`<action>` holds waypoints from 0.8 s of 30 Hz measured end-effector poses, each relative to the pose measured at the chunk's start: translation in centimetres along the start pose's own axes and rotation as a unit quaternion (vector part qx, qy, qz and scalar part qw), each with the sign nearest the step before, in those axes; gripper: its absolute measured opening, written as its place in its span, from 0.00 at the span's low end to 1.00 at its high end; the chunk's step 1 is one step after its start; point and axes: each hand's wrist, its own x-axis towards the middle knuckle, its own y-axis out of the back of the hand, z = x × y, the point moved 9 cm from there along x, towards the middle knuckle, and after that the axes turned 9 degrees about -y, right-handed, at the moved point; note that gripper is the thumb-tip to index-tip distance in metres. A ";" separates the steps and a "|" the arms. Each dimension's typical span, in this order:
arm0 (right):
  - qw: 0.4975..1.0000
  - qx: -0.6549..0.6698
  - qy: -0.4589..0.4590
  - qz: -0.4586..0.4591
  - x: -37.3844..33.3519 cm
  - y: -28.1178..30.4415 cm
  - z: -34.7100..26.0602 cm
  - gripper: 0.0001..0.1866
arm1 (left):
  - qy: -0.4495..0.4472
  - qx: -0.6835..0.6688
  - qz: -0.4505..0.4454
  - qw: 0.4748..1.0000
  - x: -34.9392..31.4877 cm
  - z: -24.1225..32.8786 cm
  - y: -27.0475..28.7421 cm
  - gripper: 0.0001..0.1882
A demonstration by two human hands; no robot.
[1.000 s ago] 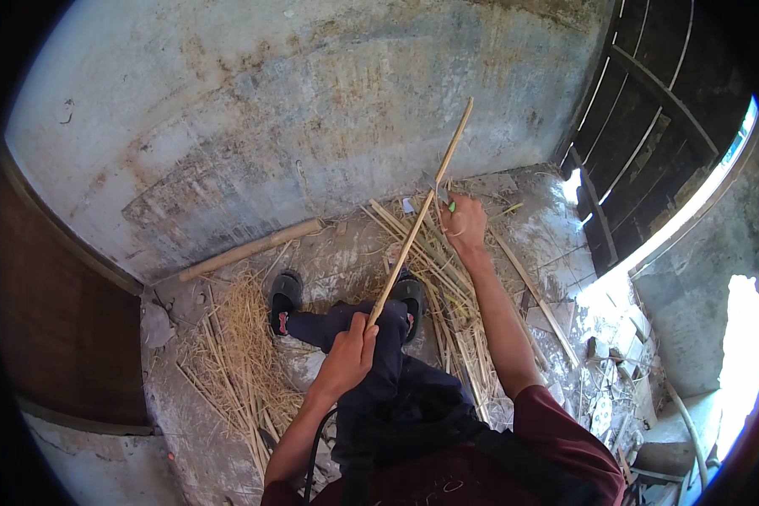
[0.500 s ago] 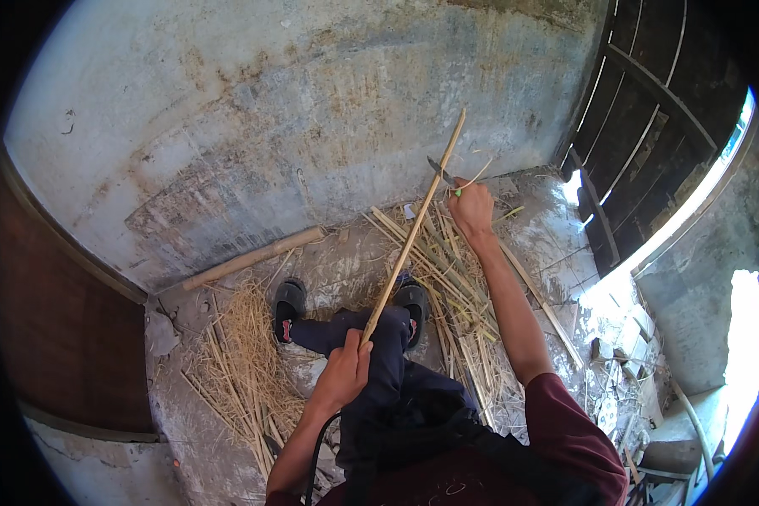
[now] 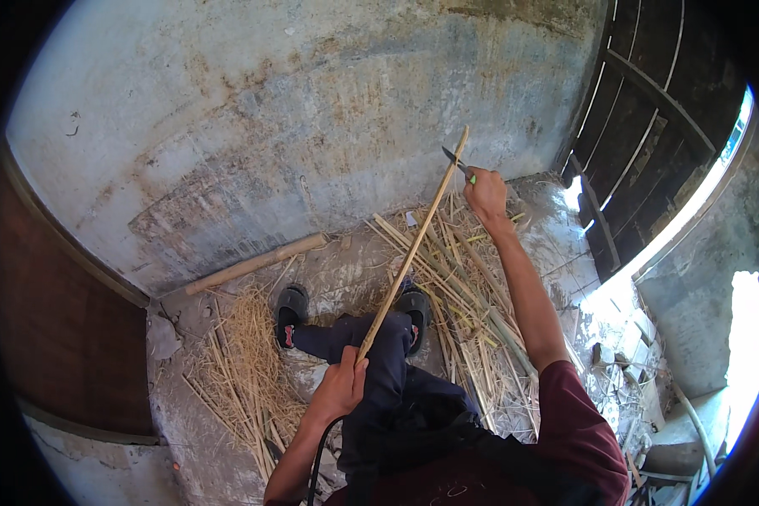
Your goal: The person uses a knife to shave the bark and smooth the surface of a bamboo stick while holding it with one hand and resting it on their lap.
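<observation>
A long, thin bamboo strip [image 3: 413, 243] slants up and away over my right thigh. My left hand [image 3: 340, 388] is closed around its near end. Toward the far end, a knife [image 3: 456, 158] with a dark blade and a bit of green at its handle lies across the strip. My right hand [image 3: 487, 196] is wrapped round the knife's handle, most of which the fingers hide. The blade touches the strip a little below its tip.
Split bamboo pieces [image 3: 468, 295] lie in a pile right of my feet. Left of them is a heap of shavings [image 3: 257, 354]. A bamboo pole [image 3: 257, 263] rests along the wall [image 3: 329, 126]. Broken rubble [image 3: 632, 350] lies at right, below dark wooden boards [image 3: 641, 126].
My right hand and the knife have moved a little right and farther along the strip, toward its tip. A thin curled shaving beside the blade is gone from there. The strip's far end sits slightly lower.
</observation>
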 end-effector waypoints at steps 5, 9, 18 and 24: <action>0.991 -0.012 -0.131 -0.015 4.1 0.3 6.0 0.14 | -0.003 0.010 -0.018 1.000 -1.0 1.0 -0.2 0.10; 0.982 -0.042 -0.178 -0.041 4.0 -3.8 9.6 0.17 | 0.067 0.014 -0.028 0.997 -3.1 -0.2 0.6 0.10; 0.579 -0.283 0.142 -0.751 -27.0 -22.0 31.2 0.13 | 0.042 -0.127 0.040 0.990 -0.8 -8.0 0.4 0.14; 0.817 0.022 -0.344 -0.462 -37.6 -19.7 35.4 0.26 | 0.145 -0.322 0.038 0.935 -0.9 -8.2 -0.6 0.18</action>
